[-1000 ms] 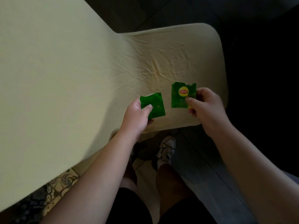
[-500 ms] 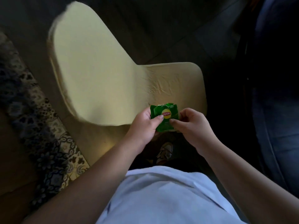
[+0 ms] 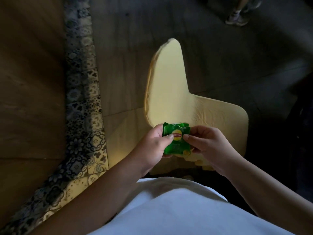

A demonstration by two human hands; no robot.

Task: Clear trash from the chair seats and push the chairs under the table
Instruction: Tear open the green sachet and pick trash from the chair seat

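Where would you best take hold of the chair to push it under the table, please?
Probably the top edge of the backrest, reached from behind the chair. It stands upright, narrow and bare. Both the left hand and right hand pinch the wrappers, so free one first.

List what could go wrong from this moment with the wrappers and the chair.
1. The green Lipton tea wrappers are only pinched at their edges by the left hand and right hand; one might slip and fall.
2. Both hands are occupied, so the pale yellow cushioned chair probably cannot be pushed until the wrappers are disposed of.
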